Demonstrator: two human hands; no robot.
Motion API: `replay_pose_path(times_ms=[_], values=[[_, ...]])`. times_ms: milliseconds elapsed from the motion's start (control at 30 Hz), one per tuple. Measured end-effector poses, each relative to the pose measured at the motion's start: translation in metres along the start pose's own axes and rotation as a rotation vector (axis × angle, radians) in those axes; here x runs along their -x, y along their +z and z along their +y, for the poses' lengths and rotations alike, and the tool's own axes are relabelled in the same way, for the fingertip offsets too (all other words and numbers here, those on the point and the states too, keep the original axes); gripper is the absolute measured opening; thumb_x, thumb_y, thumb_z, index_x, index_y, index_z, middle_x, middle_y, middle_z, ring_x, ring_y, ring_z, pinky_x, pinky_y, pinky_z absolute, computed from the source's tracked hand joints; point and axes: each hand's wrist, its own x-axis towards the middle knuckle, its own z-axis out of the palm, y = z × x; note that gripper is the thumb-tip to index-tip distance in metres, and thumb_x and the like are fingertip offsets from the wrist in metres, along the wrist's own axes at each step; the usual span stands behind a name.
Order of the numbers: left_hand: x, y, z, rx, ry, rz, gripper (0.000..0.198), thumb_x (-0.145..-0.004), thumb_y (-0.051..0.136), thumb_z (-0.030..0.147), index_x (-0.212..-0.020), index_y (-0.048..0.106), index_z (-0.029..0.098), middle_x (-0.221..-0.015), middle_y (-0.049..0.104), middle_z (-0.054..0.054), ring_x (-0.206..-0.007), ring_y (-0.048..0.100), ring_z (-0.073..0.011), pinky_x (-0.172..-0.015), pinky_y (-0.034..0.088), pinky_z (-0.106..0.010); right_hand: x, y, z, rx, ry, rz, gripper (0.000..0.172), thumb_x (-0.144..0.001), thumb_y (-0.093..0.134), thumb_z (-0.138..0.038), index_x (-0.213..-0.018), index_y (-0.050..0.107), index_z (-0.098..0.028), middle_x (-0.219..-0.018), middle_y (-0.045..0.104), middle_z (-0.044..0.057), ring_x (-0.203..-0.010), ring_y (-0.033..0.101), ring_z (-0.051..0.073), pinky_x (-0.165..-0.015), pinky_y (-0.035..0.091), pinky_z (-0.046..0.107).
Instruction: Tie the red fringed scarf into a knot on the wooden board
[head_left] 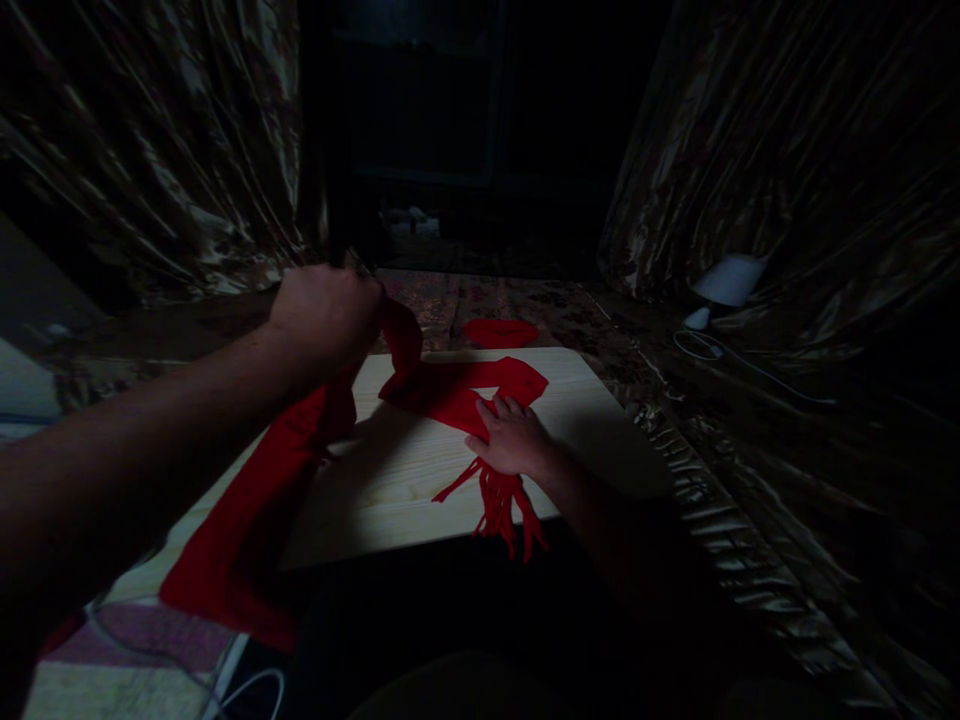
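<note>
Long red fringed fabric scarf (442,398) lies partly folded across the pale wood-grain tabletop (397,475), another stretch of it dropping past the left edge and its red stringy tassels (496,505) spilling over the near one. Above the tabletop's far left part, the left hand (326,310) is closed in a fist around a raised section, while the right hand (511,437), fingers slightly spread, lies flat on the cloth by the tassels.
</note>
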Motion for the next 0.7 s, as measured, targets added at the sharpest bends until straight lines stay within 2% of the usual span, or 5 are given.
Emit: replay_pose_path(times_ms=[233, 333, 433, 567, 700], values=[[-0.003, 0.0, -0.008, -0.026, -0.075, -0.123, 0.037, -0.082, 0.066, 0.043, -0.098, 0.076, 0.012, -0.096, 0.07, -0.017, -0.098, 0.065, -0.0389, -0.084, 0.049, -0.052, 0.001, -0.003, 0.0, -0.016, 0.004, -0.008, 0.084, -0.091, 0.032, -0.071, -0.159, 0.026, -0.022, -0.161, 0.029, 0.018, -0.147, 0.024, 0.039, -0.113, 0.024, 0.056], [-0.002, 0.014, -0.017, 0.035, 0.15, -0.46, 0.042, -0.072, 0.073, 0.052, -0.099, 0.078, 0.019, -0.095, 0.073, -0.013, -0.093, 0.067, -0.0339, -0.085, 0.05, -0.044, 0.001, -0.002, 0.0, -0.021, 0.005, -0.023, 0.085, -0.091, 0.032, -0.072, -0.159, 0.024, -0.022, -0.162, 0.028, 0.018, -0.148, 0.023, 0.039, -0.113, 0.024, 0.056], [0.002, 0.038, -0.028, 0.293, 0.375, -0.815, 0.063, -0.065, 0.072, 0.069, -0.111, 0.076, 0.026, -0.11, 0.075, -0.01, -0.102, 0.068, -0.03, -0.091, 0.049, -0.037, 0.0, -0.002, -0.001, -0.023, 0.002, -0.033, 0.086, -0.091, 0.032, -0.072, -0.16, 0.022, -0.021, -0.163, 0.026, 0.018, -0.148, 0.022, 0.04, -0.113, 0.023, 0.056], [0.015, 0.078, -0.034, 0.481, 0.218, -0.658, 0.083, -0.07, 0.057, 0.081, -0.127, 0.068, 0.021, -0.134, 0.064, -0.015, -0.12, 0.062, -0.0305, -0.098, 0.046, -0.035, 0.0, -0.003, -0.001, -0.025, 0.008, -0.04, 0.086, -0.091, 0.031, -0.072, -0.16, 0.022, -0.021, -0.163, 0.025, 0.018, -0.148, 0.021, 0.04, -0.113, 0.023, 0.057], [0.046, 0.111, -0.015, 0.501, 0.339, -0.787, 0.093, -0.065, 0.063, 0.079, -0.141, 0.057, 0.026, -0.136, 0.063, -0.014, -0.121, 0.061, -0.0336, -0.097, 0.047, -0.037, 0.001, -0.003, -0.002, -0.023, 0.01, -0.034, 0.085, -0.091, 0.032, -0.071, -0.16, 0.022, -0.022, -0.163, 0.026, 0.017, -0.148, 0.021, 0.039, -0.113, 0.023, 0.056]])
